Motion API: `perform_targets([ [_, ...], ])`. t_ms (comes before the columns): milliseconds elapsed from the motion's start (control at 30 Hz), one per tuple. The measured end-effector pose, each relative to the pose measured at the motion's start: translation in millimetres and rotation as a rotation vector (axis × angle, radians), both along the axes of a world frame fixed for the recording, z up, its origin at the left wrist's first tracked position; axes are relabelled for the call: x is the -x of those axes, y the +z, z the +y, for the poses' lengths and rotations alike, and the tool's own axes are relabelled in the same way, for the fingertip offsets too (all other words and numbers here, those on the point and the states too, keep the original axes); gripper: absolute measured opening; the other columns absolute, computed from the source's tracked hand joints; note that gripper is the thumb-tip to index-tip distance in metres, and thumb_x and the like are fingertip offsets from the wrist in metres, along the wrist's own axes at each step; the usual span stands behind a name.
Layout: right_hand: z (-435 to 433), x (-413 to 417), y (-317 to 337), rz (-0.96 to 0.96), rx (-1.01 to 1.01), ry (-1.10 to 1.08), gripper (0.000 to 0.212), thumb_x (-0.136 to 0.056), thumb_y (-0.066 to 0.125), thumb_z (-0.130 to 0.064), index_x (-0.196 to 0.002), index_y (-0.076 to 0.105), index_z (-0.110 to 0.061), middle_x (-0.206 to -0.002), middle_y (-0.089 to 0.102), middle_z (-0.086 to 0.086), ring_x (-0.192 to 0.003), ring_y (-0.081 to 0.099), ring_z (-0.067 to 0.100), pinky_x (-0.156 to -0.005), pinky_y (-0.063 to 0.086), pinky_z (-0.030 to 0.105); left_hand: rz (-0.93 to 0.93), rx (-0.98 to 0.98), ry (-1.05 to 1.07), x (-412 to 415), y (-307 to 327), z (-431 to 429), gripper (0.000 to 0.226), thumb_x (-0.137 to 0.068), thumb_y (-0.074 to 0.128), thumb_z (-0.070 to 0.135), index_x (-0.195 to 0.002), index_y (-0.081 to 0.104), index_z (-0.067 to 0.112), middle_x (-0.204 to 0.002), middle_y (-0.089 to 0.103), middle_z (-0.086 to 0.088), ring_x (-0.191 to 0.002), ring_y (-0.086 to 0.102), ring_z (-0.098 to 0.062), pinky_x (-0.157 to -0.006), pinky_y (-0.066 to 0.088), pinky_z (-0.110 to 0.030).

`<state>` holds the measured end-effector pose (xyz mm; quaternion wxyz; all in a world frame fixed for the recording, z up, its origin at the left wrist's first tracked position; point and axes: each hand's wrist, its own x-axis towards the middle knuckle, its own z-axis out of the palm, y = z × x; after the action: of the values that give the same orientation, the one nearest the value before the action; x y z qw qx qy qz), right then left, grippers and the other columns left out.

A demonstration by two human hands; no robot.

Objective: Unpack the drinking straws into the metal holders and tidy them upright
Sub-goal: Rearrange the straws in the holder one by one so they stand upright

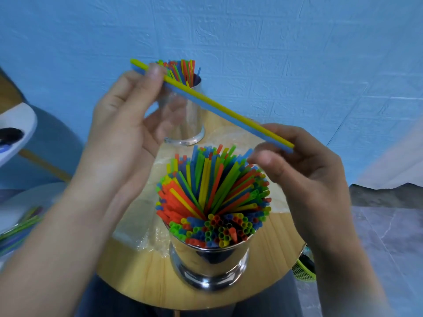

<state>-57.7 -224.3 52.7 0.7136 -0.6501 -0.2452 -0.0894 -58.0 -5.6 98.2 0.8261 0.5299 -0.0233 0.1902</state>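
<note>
Above the round wooden table (137, 275), two straws are held side by side in the air, touching along their length: a yellow straw (229, 111) and a blue straw (206, 105) just beneath it. Both slant from upper left down to lower right. The left hand (121, 124) pinches the pair near their upper left end, thumb tip pressed on top and fingers curled behind. The right hand (304, 165) meets the lower right end, which lies against its curled fingers. Its thumb points left just below the straws and appears clear of them, so it cannot be told whether this hand clasps the pair or merely supports it. Directly below the hands stands the near metal holder (206, 259), upright on the table close to its front edge. It is packed with mixed straws (212, 197) in orange, green, yellow and blue. Those at the front stand roughly upright with open ends showing, while the rest fan outward and lean. The far metal holder (185, 115) stands upright behind it, well apart and partly hidden by the left hand. It carries a smaller bunch of coloured straws (183, 69) that project above its rim. Crumpled clear plastic wrapping (142, 234) lies on the table between and to the left of the two holders. At the left edge, loose green straws (20, 227) lie on a pale surface, blurred. A blue textured wall (274, 42) stands behind, and a green basket (304, 272) shows below the table's right rim.
</note>
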Motion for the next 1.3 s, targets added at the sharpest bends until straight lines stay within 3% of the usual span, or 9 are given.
perform_targets([
  [200,2.8,0.1,7.1,0.048,-0.271,-0.087,0.009,-0.094,0.069,-0.032,-0.091,0.076,-0.026,-0.077,0.07,0.003,-0.064,0.046,0.018,-0.061,0.038,0.027,0.157,-0.319,-0.138,3.6,-7.1,-7.5,0.01,-0.078,0.068,0.033,-0.08,0.073,0.024,-0.083,0.073,0.008,-0.085,0.066,-0.008,-0.08,0.049,-0.022],
  [333,-2.1,1.0,16.0,-0.012,-0.302,-0.276,0.031,-0.109,0.047,-0.017,-0.084,0.064,-0.024,-0.066,0.057,-0.005,-0.062,0.049,0.015,-0.059,0.039,0.03,0.122,-0.509,-0.143,2.9,-5.5,-0.7,0.017,-0.085,0.072,0.037,-0.098,0.08,0.029,-0.1,0.077,0.009,-0.101,0.068,-0.006,-0.093,0.047,-0.028],
  [533,-7.8,4.0,17.1,-0.094,-0.038,-0.336,0.025,-0.104,0.046,-0.016,-0.079,0.052,-0.017,-0.06,0.043,-0.008,-0.058,0.039,0.016,-0.056,0.033,0.027,0.264,-1.028,-0.281,-3.2,-12.1,3.6,0.074,-0.067,0.067,0.075,-0.135,0.058,0.045,-0.118,0.066,0.029,-0.109,0.061,0.011,-0.093,0.046,-0.021],
  [600,-2.4,2.9,12.7,-0.094,0.134,-0.272,0.024,-0.102,0.048,-0.02,-0.08,0.054,-0.016,-0.061,0.043,-0.006,-0.059,0.04,0.014,-0.056,0.034,0.029,0.27,-1.12,-0.281,-6.9,-12.9,-0.8,0.06,-0.075,0.071,0.073,-0.128,0.065,0.044,-0.113,0.068,0.031,-0.105,0.062,0.012,-0.093,0.048,-0.019],
  [733,3.8,0.0,5.3,-0.084,0.386,-0.19,0.016,-0.102,0.055,-0.027,-0.086,0.056,-0.021,-0.065,0.045,0.01,-0.056,0.043,0.015,-0.053,0.038,0.036,0.241,-1.102,-0.226,-17.8,-11.3,-6.6,0.014,-0.093,0.068,0.036,-0.101,0.079,0.033,-0.096,0.076,0.024,-0.094,0.068,0.009,-0.089,0.051,-0.014],
  [967,2.2,-0.1,1.9,-0.06,0.34,-0.129,0.018,-0.098,0.07,-0.024,-0.106,0.057,-0.035,-0.064,0.042,0.003,-0.058,0.041,0.009,-0.055,0.033,0.02,0.215,-1.047,-0.246,-23.1,-10.3,-6.0,0.007,-0.09,0.073,0.03,-0.09,0.079,0.027,-0.083,0.076,0.012,-0.074,0.069,-0.007,-0.067,0.052,-0.031],
  [1033,2.7,-0.1,2.7,-0.115,0.389,-0.15,0.006,-0.104,0.058,-0.034,-0.1,0.063,-0.033,-0.067,0.048,0.004,-0.06,0.046,0.011,-0.055,0.035,0.024,0.175,-1.017,-0.233,-23.0,-8.2,-6.5,0.005,-0.089,0.073,0.028,-0.088,0.078,0.025,-0.082,0.076,0.009,-0.076,0.068,-0.005,-0.071,0.05,-0.022],
  [1133,4.1,-0.5,1.7,-0.129,0.447,-0.17,0.03,-0.107,0.045,-0.04,-0.091,0.07,-0.031,-0.07,0.054,-0.002,-0.066,0.052,0.014,-0.06,0.041,0.03,0.106,-0.971,-0.218,-21.4,-2.3,-8.2,0.005,-0.092,0.072,0.024,-0.089,0.076,0.023,-0.088,0.076,0.005,-0.085,0.07,-0.009,-0.077,0.049,-0.016],
  [1300,1.4,-3.0,0.4,-0.067,0.458,-0.099,0.008,-0.094,0.068,-0.031,-0.09,0.074,-0.033,-0.067,0.05,-0.007,-0.061,0.045,0.01,-0.057,0.035,0.023,-0.077,-0.804,-0.125,-17.1,9.3,-8.8,0.006,-0.089,0.07,0.029,-0.088,0.074,0.025,-0.094,0.074,-0.008,-0.082,0.062,-0.013,-0.078,0.047,-0.033],
])
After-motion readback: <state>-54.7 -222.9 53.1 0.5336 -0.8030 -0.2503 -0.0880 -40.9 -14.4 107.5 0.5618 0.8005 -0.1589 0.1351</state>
